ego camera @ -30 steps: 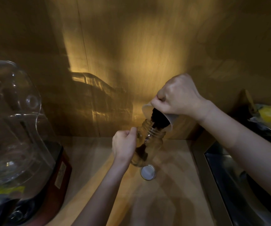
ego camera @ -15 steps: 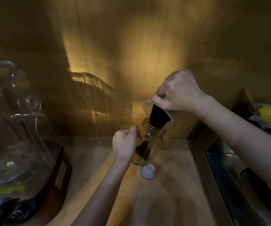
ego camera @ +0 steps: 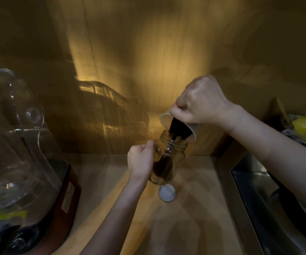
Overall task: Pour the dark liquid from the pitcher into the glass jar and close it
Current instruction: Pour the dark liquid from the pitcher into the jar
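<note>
Pouring is under way: the right hand point(ego camera: 201, 100) grips the pitcher point(ego camera: 180, 126), fingers closed around it, tipping its lip over the glass jar point(ego camera: 168, 159) so the dark liquid point(ego camera: 164, 166) streams inside. Left hand point(ego camera: 140, 161) wraps the jar's side near the table's point(ego camera: 194, 208) back edge, steadying it. A lid point(ego camera: 166, 192) waits just before the jar, ready for closing
</note>
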`<state>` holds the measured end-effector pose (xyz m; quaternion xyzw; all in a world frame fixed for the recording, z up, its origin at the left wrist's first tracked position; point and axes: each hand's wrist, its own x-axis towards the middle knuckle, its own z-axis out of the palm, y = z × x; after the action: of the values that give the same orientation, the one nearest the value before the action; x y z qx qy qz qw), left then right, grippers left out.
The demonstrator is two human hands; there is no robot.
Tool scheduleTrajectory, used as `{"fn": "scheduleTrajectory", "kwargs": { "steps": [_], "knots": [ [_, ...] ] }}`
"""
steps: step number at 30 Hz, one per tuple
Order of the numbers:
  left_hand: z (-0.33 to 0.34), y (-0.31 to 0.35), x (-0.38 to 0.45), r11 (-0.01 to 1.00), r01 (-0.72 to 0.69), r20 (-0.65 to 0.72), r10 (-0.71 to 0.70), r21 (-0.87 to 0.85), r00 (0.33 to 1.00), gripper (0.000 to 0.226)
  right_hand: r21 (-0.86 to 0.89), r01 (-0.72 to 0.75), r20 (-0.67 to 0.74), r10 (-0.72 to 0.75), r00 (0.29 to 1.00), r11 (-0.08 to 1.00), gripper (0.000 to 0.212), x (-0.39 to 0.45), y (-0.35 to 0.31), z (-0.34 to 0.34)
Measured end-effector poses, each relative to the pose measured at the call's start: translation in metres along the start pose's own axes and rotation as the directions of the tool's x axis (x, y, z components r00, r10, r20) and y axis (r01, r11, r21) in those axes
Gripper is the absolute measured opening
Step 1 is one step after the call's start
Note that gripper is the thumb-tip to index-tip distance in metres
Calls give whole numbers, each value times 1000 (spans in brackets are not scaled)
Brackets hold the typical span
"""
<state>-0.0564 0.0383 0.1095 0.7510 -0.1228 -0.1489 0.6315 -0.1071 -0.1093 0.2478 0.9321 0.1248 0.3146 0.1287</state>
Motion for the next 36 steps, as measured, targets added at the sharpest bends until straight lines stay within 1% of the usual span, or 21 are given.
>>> {"fn": "scheduleTrajectory", "kwargs": {
  "steps": [6, 15, 19, 24, 30, 36],
  "knots": [
    [1, 0, 0, 999, 25, 8, -25, -27, 1000, 43, -16, 8, 0, -8, 1000, 1000, 38, 1, -1, 3],
    [0, 2, 1, 999, 38, 37, -37, -17, 999, 34, -25, 28, -14, -28, 1000, 999, 39, 2, -3, 3],
    [-1, 1, 1, 999, 37, 28, -37, -14, 999, 37, -24, 18, -19, -18, 1000, 1000, 38, 2, -4, 2],
    [-2, 1, 0, 999, 35, 51, -33, -27, 998, 35, -31, 16, -19, -16, 1000, 999, 38, 2, -4, 3],
    [-4, 5, -1, 997, 53, 57, -49, -64, 997, 43, -13, 22, -28, -22, 999, 1000, 38, 4, -4, 1],
    [-5, 5, 0, 995, 54, 73, -48, -81, 996, 41, -18, 49, -26, -49, 998, 999, 38, 7, -5, 0]
  ]
}}
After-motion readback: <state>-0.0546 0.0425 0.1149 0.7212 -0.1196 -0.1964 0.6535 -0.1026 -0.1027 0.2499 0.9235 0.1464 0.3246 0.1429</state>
